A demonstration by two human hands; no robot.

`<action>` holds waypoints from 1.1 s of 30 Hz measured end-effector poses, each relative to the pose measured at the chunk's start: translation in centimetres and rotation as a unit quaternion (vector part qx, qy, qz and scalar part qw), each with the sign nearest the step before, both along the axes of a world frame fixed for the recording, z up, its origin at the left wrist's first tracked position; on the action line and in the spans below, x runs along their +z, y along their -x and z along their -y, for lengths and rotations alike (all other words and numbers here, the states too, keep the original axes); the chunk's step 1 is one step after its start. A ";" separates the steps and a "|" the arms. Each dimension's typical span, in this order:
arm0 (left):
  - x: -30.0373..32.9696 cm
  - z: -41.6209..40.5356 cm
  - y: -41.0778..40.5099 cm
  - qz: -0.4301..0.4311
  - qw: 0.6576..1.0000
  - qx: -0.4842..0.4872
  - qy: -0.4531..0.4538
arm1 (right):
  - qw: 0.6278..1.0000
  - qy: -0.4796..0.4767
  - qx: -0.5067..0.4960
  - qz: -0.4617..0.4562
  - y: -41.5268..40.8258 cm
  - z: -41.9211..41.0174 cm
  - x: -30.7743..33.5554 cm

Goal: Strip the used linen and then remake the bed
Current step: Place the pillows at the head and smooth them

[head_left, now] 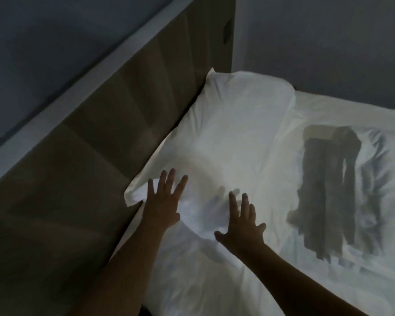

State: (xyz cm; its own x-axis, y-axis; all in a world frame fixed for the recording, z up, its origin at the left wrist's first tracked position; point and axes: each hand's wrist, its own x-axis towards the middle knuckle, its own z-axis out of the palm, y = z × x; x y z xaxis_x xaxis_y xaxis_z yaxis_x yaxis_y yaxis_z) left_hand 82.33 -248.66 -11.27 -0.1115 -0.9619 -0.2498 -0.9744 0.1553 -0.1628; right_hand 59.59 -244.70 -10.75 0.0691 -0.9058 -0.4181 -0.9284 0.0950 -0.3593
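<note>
**Remake nearly finished: pillow being settled at the headboard**

A white pillow (226, 142) in a clean-looking case is seen laid against the padded headboard (114, 124), on a bed (214, 281) already covered with a white sheet. The stripping stage is judged to be over, since no loose or heaped used linen is visible in this view, though the rest of the room is out of frame.

The left hand (163, 201) is held flat with its fingers spread, pressed on the near corner of the pillow next to the headboard. The right hand (242, 222) is likewise spread wide, fingers straight, just beside the left one over the pillow's near edge; whether it presses the fabric or hovers just above it cannot be told, as the hand is slightly blurred. Nothing is gripped by either hand.

Beyond the right hand, well apart from it, a folded dark cloth (328, 197) is seen lying on the sheet, with rumpled white fabric around it.

What appears to be left: the pillow is to be smoothed and squared, the creases near the dark cloth flattened, and any top cover spread, if one is meant to be added.
</note>
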 end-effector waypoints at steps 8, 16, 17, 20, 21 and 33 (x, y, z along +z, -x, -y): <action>-12.1 10.5 -3.9 -0.074 0.975 -0.190 0.087 | 0.989 0.068 0.002 -0.134 -5.1 6.9 -13.9; -14.2 10.3 -2.7 -0.103 0.981 -0.146 0.077 | 0.981 0.164 0.008 -0.105 -4.4 8.5 -13.5; -13.6 10.1 -2.6 -0.103 0.983 -0.134 0.072 | 0.980 0.169 0.010 -0.110 -4.7 8.8 -12.5; -11.5 8.9 -2.2 -0.116 0.988 -0.082 0.065 | 0.978 0.165 0.021 -0.128 -5.3 8.9 -8.7; -10.4 8.4 -2.1 -0.123 0.988 -0.065 0.063 | 0.978 0.158 0.030 -0.134 -5.4 8.8 -6.9; 7.3 -3.5 9.5 -0.218 0.962 0.059 0.152 | 0.962 0.134 0.179 -0.155 5.4 6.1 18.8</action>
